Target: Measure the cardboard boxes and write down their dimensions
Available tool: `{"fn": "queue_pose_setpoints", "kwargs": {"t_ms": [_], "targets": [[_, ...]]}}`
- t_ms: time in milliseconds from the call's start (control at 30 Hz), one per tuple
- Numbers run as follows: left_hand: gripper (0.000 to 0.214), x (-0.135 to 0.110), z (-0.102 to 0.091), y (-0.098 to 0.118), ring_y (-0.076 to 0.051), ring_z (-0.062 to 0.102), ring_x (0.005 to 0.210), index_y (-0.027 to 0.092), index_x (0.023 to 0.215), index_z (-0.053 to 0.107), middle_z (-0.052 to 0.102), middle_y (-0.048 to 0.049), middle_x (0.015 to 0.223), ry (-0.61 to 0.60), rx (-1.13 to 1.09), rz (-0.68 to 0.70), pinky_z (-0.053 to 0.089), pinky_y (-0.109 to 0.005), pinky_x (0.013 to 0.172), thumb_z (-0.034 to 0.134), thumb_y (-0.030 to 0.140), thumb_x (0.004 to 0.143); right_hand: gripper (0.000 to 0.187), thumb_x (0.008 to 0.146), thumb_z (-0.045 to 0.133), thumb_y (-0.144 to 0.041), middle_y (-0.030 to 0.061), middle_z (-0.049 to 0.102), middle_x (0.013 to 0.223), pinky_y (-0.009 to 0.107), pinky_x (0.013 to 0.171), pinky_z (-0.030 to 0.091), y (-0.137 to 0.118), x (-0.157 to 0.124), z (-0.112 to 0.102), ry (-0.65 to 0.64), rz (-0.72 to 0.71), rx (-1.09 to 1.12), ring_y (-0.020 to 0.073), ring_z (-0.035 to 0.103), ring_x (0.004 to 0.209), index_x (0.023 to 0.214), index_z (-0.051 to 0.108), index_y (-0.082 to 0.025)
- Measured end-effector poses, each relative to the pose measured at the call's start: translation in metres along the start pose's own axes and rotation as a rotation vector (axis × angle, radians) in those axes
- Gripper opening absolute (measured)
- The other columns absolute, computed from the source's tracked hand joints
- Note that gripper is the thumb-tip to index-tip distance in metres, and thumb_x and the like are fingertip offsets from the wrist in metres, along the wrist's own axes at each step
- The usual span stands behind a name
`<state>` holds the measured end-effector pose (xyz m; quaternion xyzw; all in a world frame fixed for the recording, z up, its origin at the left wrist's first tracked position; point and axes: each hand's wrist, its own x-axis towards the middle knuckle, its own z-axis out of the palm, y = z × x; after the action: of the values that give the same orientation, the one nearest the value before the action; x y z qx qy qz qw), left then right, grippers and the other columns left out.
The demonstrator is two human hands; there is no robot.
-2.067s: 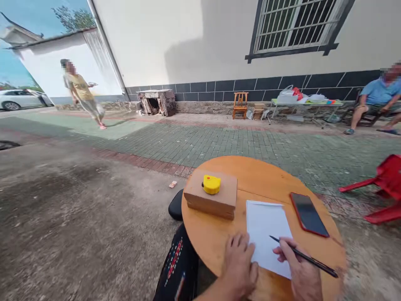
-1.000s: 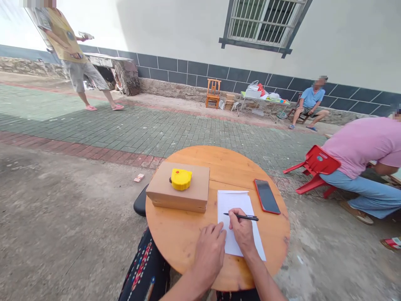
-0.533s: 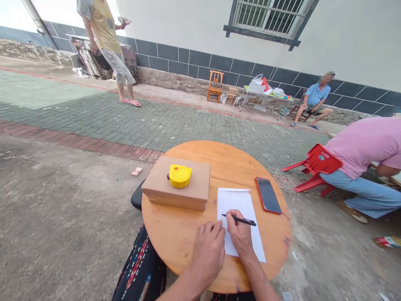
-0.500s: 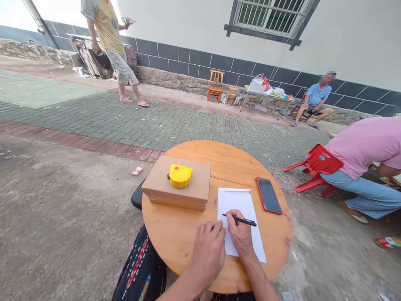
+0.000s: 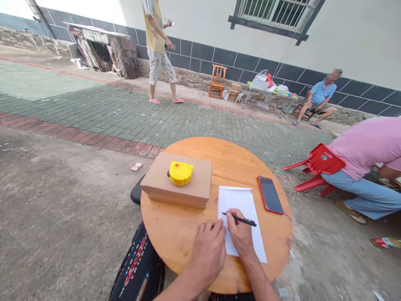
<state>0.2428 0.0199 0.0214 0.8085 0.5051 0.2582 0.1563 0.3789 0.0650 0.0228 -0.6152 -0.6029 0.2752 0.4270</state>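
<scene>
White paper sheets (image 5: 244, 251) lie on a round wooden table (image 5: 175, 230). My right hand (image 5: 239, 232) rests on them, fingers closed round a black pen (image 5: 246, 220) whose tip points left over the upper sheet. Beside it, my left hand (image 5: 208, 242) lies palm down, its fingers loosely bent and their tips at the paper's left edge; nothing shows in it. A yellow tape measure (image 5: 181, 173) sits on a brown cardboard box (image 5: 197, 190) at the table's left. To the right of the paper lies a phone (image 5: 270, 194) with a red rim.
At the right, a person in pink (image 5: 369, 142) bends forward on a red plastic chair (image 5: 327, 158). Someone in blue (image 5: 322, 93) sits by the wall near a folding table (image 5: 271, 90) with bags. Another person (image 5: 156, 37) is walking past a wooden chair (image 5: 217, 80).
The walking person has moved right, towards the wooden chair. The view has shifted slightly. My hands, the pen and the paper look almost unchanged.
</scene>
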Motion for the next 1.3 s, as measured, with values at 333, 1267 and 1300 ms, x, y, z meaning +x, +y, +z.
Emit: {"fn": "queue_pose_setpoints", "kwargs": {"t_ms": [333,1267,1300], "targets": [[0.034,-0.0004,0.0007,0.0,-0.024,0.046,0.105,0.018,0.115,0.057,0.057,-0.0036,0.132,-0.003,-0.017,-0.002,0.044,-0.043,0.091,0.047,0.008,0.084,0.026,0.091,0.047,-0.041,-0.0022,0.054,0.063,0.026,0.053,0.04,0.0011,0.0008,0.001,-0.014,0.006,-0.008,0.0132,0.047,0.052,0.08,0.058,-0.02],[0.034,0.0011,-0.0016,0.0019,-0.023,0.047,0.103,0.02,0.114,0.058,0.058,-0.0031,0.131,0.02,0.007,-0.007,0.046,-0.042,0.09,0.049,0.008,0.083,0.026,0.091,0.049,-0.039,-0.0013,0.057,0.067,0.026,0.064,0.043,0.0015,0.0007,0.0001,-0.021,-0.022,0.006,0.0156,0.052,0.064,0.076,0.058,-0.02],[0.033,0.0014,-0.0019,0.002,-0.024,0.048,0.103,0.02,0.113,0.058,0.058,-0.003,0.131,0.016,0.007,-0.01,0.046,-0.042,0.09,0.049,0.008,0.083,0.026,0.09,0.05,-0.039,-0.0011,0.057,0.067,0.027,0.064,0.043,0.0014,0.0005,0.0001,-0.018,-0.022,0.008,0.0158,0.053,0.065,0.076,0.059,-0.02]]}}
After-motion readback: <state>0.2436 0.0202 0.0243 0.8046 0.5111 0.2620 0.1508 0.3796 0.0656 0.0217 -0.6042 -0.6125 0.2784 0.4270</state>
